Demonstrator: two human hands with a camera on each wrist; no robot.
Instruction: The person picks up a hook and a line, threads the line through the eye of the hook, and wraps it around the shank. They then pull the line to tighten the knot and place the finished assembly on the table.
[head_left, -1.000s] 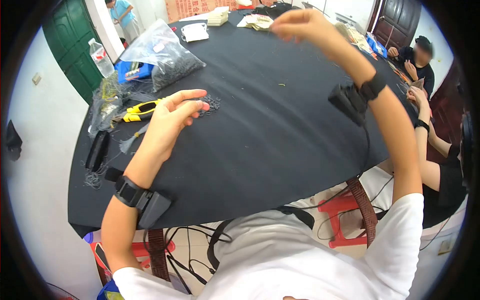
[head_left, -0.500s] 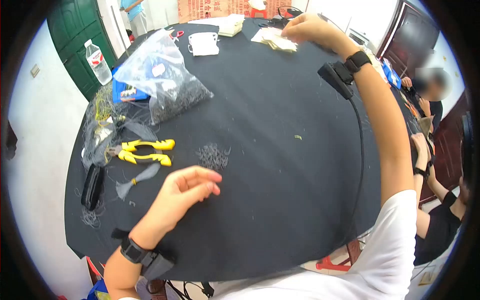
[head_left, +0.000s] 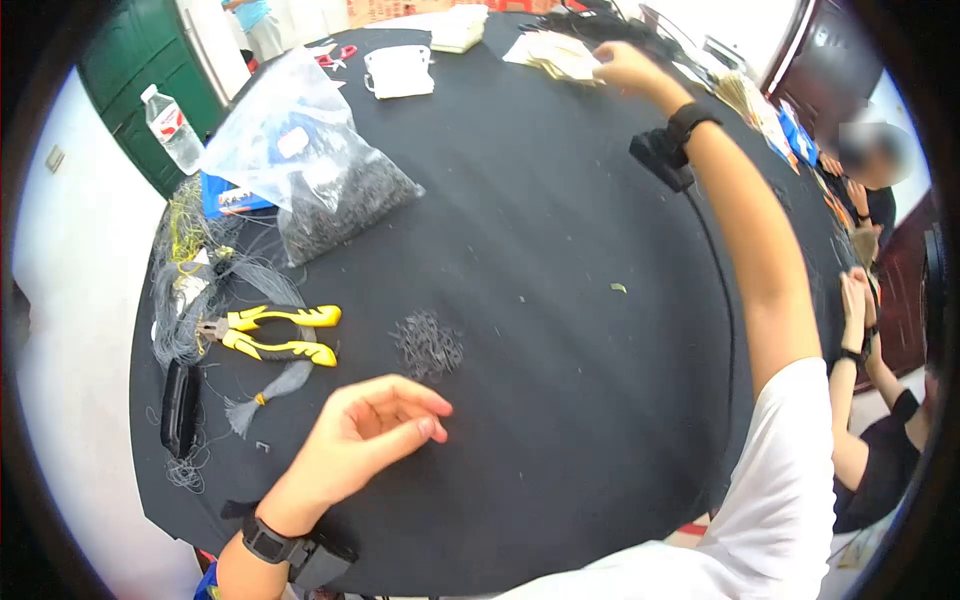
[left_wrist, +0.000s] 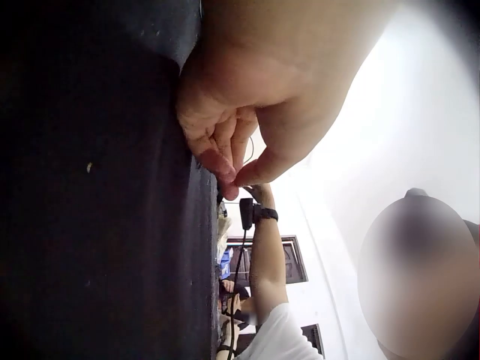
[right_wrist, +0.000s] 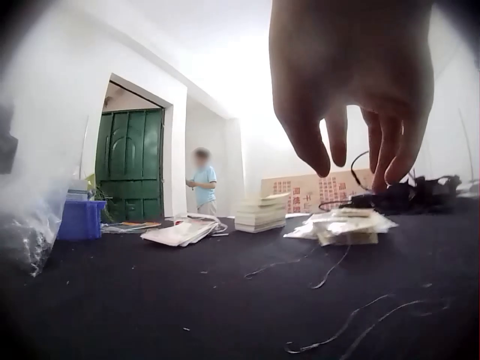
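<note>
My left hand [head_left: 375,430] hovers over the near part of the black-covered table, its fingers loosely curled. In the left wrist view the thumb and fingertips [left_wrist: 231,187] come together, with nothing seen between them. Just beyond it lies a small heap of dark, curled bits [head_left: 428,345]. At the far side my right hand [head_left: 632,70] reaches out beside a loose pile of pale packets [head_left: 556,54]. From the right wrist, its fingers [right_wrist: 390,150] hang down and apart over that pile, and no held thing shows. Thin dark strands [right_wrist: 337,262] lie in front of the packets.
On the left are yellow-handled pliers [head_left: 285,333], a banded grey tassel of line [head_left: 268,398], a black case [head_left: 180,408] and tangled line [head_left: 180,320]. Behind them stand a clear bag of dark pieces [head_left: 345,205] and a water bottle [head_left: 172,130]. Other people sit at right.
My view has shifted. My right hand has come down to the pale packets. The left hand, which overlapped the dark heap in view, is now nearer me, in front of it.
</note>
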